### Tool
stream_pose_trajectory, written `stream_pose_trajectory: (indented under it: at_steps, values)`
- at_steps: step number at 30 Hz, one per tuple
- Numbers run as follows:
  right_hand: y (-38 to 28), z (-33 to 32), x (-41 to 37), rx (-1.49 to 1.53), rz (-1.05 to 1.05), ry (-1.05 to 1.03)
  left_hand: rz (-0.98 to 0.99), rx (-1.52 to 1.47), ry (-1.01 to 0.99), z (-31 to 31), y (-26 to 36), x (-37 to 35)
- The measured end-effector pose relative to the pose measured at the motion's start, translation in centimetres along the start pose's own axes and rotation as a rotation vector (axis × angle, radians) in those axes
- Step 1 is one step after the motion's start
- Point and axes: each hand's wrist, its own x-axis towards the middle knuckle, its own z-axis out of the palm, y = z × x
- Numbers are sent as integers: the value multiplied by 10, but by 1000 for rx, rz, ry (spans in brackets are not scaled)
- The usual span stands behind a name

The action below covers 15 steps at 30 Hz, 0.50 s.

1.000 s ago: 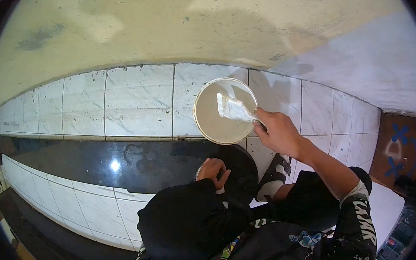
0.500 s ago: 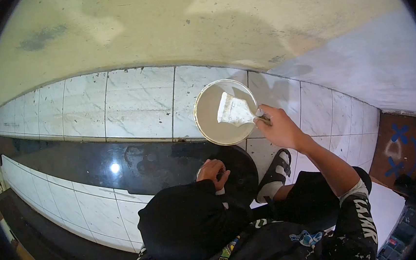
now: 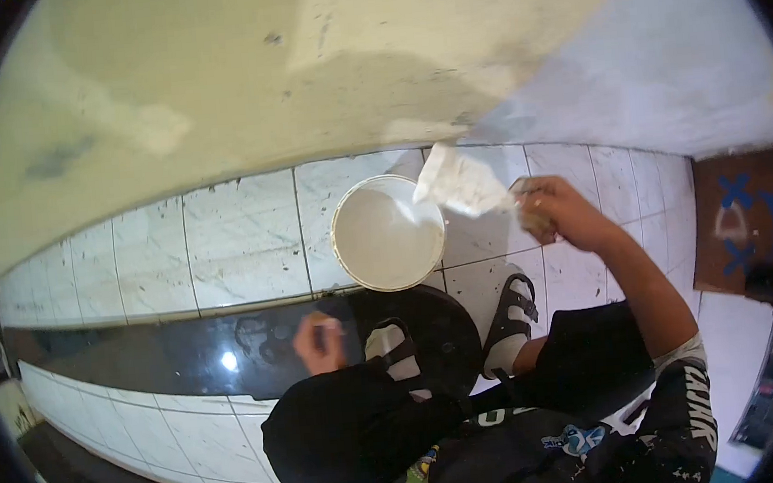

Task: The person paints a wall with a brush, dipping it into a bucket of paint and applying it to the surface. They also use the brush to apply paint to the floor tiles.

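My right hand (image 3: 558, 212) is closed around the handle of a wide paintbrush (image 3: 462, 181), whose bristles are coated white. The brush is raised over the right rim of a round bucket (image 3: 392, 282), its bristles pointing left toward the wall side. Pale, off-white paint (image 3: 386, 234) covers the inside of the bucket. Left of the bucket, my left hand (image 3: 320, 340) hovers above the dark ledge, near my knee. Motion smears its fingers, which look bent; whether anything is in them cannot be made out.
A yellowish wall (image 3: 210, 74) rises ahead, with a whitened section (image 3: 647, 85) at right. White tiles (image 3: 241, 244) run along its foot above a glossy black ledge (image 3: 159, 350). My sandalled foot (image 3: 511, 322) stands right of the bucket. A brown panel with blue marks (image 3: 744, 222) is far right.
My right hand has lifted the paintbrush from over the bucket's middle to the right and up. My left hand has left its resting place by my knee and moved left. The view has shifted.
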Motion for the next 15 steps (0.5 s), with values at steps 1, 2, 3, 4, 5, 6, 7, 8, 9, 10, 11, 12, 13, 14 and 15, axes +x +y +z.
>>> stream_pose_trajectory:
  at_steps: [1,2,3,4,5,6,7,8,9,10,11,12,13,14,15]
  values:
    - [1,-13,-4,64,-36,42,37,-54,72,-13,26,25]
    - [5,-27,-6,135,-76,84,44,-87,128,-28,60,49]
    - [16,-41,-5,218,-127,33,145,-114,45,-39,107,77]
    - [34,-45,1,250,-140,44,241,-141,-37,-46,158,97]
    - [56,-46,11,246,-143,152,288,11,-146,-44,211,105]
    - [75,-49,24,233,-154,258,344,157,-242,-36,258,107]
    - [93,-47,36,336,-124,294,347,338,-327,-26,297,102]
    - [110,-43,49,435,-86,325,339,518,-404,-13,326,92]
    - [125,-43,66,453,-66,354,415,515,-605,6,345,85]
    - [144,-37,81,478,-34,381,478,512,-817,25,357,78]
    - [163,-28,100,464,-28,452,423,507,-939,42,359,73]
    - [175,-21,116,447,-26,526,371,498,-1059,59,356,69]
    - [179,-18,127,456,-37,531,384,503,-1064,71,343,61]
    - [185,-16,140,446,0,555,311,607,-1049,80,321,51]
    - [186,-13,150,441,41,581,236,711,-1035,85,308,47]
